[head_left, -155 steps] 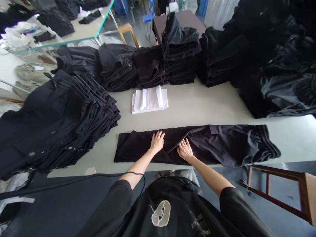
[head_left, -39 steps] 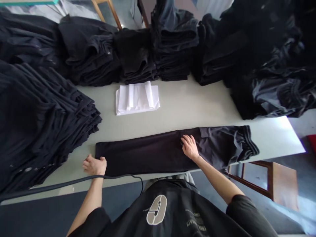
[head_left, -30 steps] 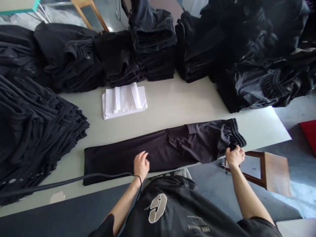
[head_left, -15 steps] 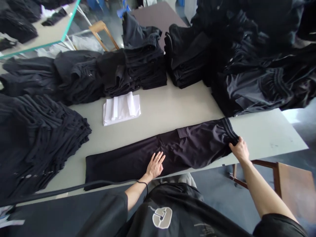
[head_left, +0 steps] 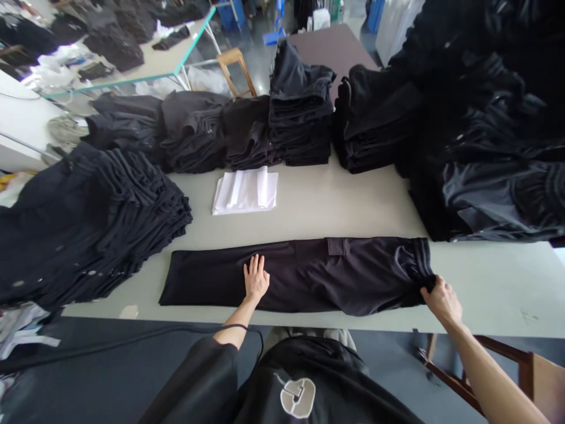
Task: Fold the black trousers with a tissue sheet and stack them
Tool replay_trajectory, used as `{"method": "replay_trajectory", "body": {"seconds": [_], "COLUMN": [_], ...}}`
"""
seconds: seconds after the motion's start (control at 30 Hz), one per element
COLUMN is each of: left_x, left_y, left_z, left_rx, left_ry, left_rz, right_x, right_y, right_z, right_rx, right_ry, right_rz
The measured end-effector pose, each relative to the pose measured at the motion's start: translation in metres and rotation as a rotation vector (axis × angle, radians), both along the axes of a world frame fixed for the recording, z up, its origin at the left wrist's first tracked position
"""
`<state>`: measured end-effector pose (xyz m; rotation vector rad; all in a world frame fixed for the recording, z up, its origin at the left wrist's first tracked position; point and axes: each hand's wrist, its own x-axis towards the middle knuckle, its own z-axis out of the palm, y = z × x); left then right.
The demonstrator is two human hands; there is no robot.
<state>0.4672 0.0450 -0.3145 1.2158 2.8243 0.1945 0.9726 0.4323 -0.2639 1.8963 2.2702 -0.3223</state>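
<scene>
Lying lengthwise near the front edge of the grey table (head_left: pixel 335 203), the black trousers (head_left: pixel 309 274) are pinned mid-leg by the flat, open left hand (head_left: pixel 256 280), while the right hand (head_left: pixel 442 299) pinches their waistband; a hard tug could rumple them.

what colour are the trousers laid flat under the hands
Black all over, with faint ribbed stripes at the waistband; the trousers show best in the head view.
</scene>
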Motion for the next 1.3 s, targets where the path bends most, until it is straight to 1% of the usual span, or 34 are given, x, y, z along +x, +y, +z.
{"method": "replay_trajectory", "body": {"seconds": [0.1, 0.17, 0.23, 0.27, 0.3, 0.33, 0.37, 0.4, 0.47, 0.5, 0.57, 0.6, 0.67, 0.73, 0.8, 0.9, 0.97, 1.07, 1.17, 1.3], "left_x": [-0.013, -0.021, -0.034, -0.045, -0.06, -0.079, -0.102, -0.128, -0.185, -0.214, -0.264, -0.284, -0.311, -0.324, -0.327, -0.328, -0.332, -0.338, -0.343, -0.346], "left_y": [-0.004, -0.009, -0.011, -0.01, -0.009, -0.005, 0.0, 0.007, 0.026, 0.039, 0.069, 0.085, 0.118, 0.147, 0.169, 0.187, 0.191, 0.188, 0.18, 0.173], "left_z": [0.003, 0.006, 0.013, 0.019, 0.025, 0.033, 0.041, 0.05, 0.066, 0.073, 0.081, 0.081, 0.077, 0.067, 0.056, 0.044, 0.04, 0.041, 0.045, 0.053], "left_rx": [0.016, 0.04, 0.073, 0.099, 0.132, 0.171, 0.212, 0.249, 0.295, 0.299, 0.289, 0.277, 0.238, 0.166, 0.077, 0.01, 0.011, 0.0, 0.013, 0.075], "left_ry": [-0.018, -0.038, -0.08, -0.114, -0.15, -0.18, -0.195, -0.195, -0.153, -0.135, -0.113, -0.11, -0.107, -0.096, -0.077, -0.069, -0.082, -0.093, -0.067, -0.052], "left_rz": [-0.019, -0.05, -0.069, -0.064, -0.053, -0.04, -0.026, -0.02, -0.025, -0.044, -0.094, -0.131, -0.23, -0.333, -0.398, -0.433, -0.466, -0.505, -0.522, -0.548], "right_x": [-0.021, -0.037, -0.059, -0.072, -0.086, -0.103, -0.121, -0.139, -0.177, -0.195, -0.226, -0.237, -0.252, -0.257, -0.253, -0.243, -0.237, -0.239, -0.251, -0.271], "right_y": [-0.004, -0.012, -0.027, -0.039, -0.053, -0.07, -0.088, -0.108, -0.149, -0.17, -0.21, -0.229, -0.262, -0.29, -0.311, -0.328, -0.331, -0.327, -0.321, -0.313], "right_z": [0.005, 0.014, 0.026, 0.033, 0.039, 0.044, 0.047, 0.048, 0.044, 0.039, 0.029, 0.024, 0.017, 0.014, 0.013, 0.014, 0.014, 0.015, 0.016, 0.02], "right_rx": [0.016, 0.069, 0.214, 0.308, 0.393, 0.45, 0.47, 0.449, 0.328, 0.255, 0.141, 0.098, 0.031, -0.015, -0.028, -0.013, -0.006, -0.015, -0.034, -0.069], "right_ry": [0.064, 0.085, 0.115, 0.149, 0.199, 0.266, 0.34, 0.412, 0.535, 0.575, 0.621, 0.633, 0.646, 0.644, 0.634, 0.618, 0.609, 0.591, 0.588, 0.61], "right_rz": [-0.071, -0.173, -0.277, -0.297, -0.279, -0.223, -0.137, -0.038, 0.137, 0.184, 0.204, 0.193, 0.168, 0.135, 0.086, -0.003, -0.043, -0.067, -0.057, -0.006]}}
